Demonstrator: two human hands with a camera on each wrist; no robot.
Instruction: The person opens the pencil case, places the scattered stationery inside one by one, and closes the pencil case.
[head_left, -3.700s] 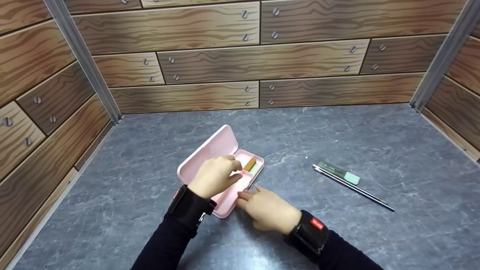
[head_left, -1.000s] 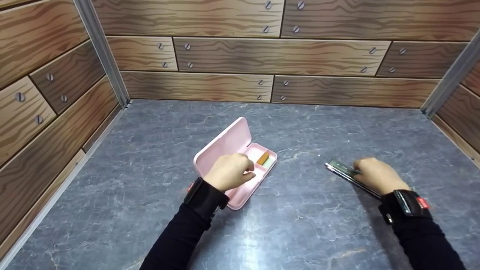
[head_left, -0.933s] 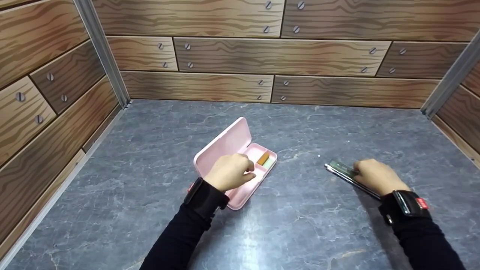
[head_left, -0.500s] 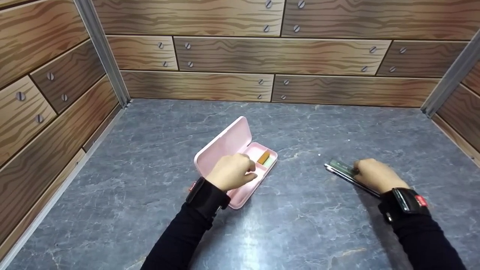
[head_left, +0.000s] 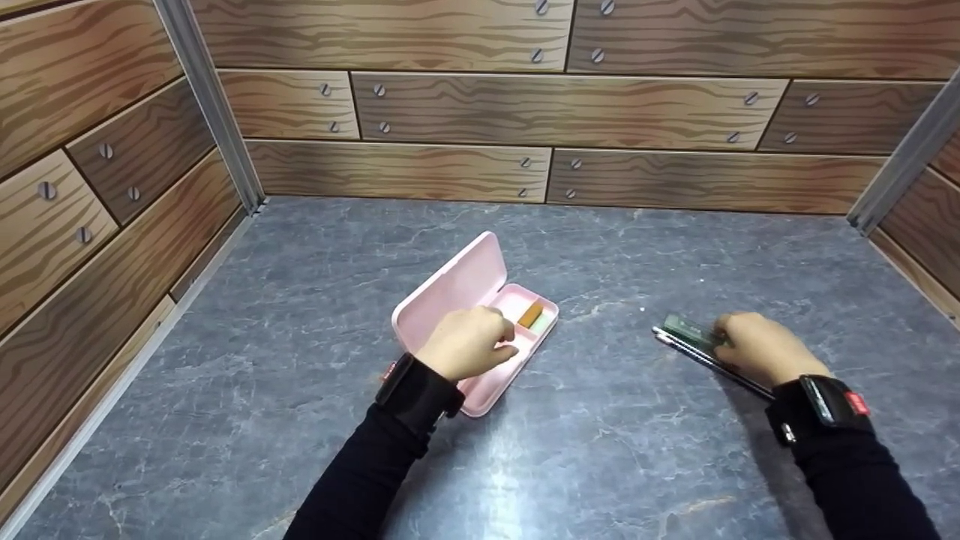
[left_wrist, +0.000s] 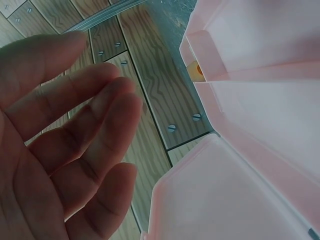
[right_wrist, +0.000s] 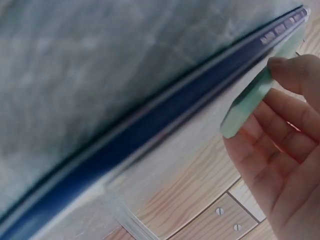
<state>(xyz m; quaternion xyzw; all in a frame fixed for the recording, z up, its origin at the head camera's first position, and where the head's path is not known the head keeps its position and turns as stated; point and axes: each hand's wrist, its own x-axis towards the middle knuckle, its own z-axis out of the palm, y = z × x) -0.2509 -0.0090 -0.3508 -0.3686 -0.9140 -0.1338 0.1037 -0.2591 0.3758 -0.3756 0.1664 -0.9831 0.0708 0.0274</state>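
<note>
A pink pencil case (head_left: pixel 491 386) lies with its lid raised on the left. My left hand (head_left: pixel 466 343) hovers over its tray with fingers loosely bent; the left wrist view shows that hand (left_wrist: pixel 75 130) holding nothing. Inside the tray's far compartment sits a brown and pale-green block (head_left: pixel 531 315). To the right, my right hand (head_left: pixel 765 349) pinches a flat translucent green case (head_left: pixel 686 330) between thumb and fingers. The right wrist view shows the green case (right_wrist: pixel 247 105) tilted, its mint end towards the palm. Slim patterned pencils (head_left: pixel 682 346) lie right along it, partly hidden by the hand.
The grey marbled tabletop (head_left: pixel 600 450) carries everything. Wood-patterned walls (head_left: pixel 450 109) enclose it at the back and both sides, with metal posts (head_left: pixel 217 112) at the corners. Small white specks (head_left: pixel 642 309) lie left of the green case.
Since the oldest frame my right hand has left the pencil case's near edge, moved right and taken hold of the green case. The left hand stays over the tray. The head view has shifted slightly.
</note>
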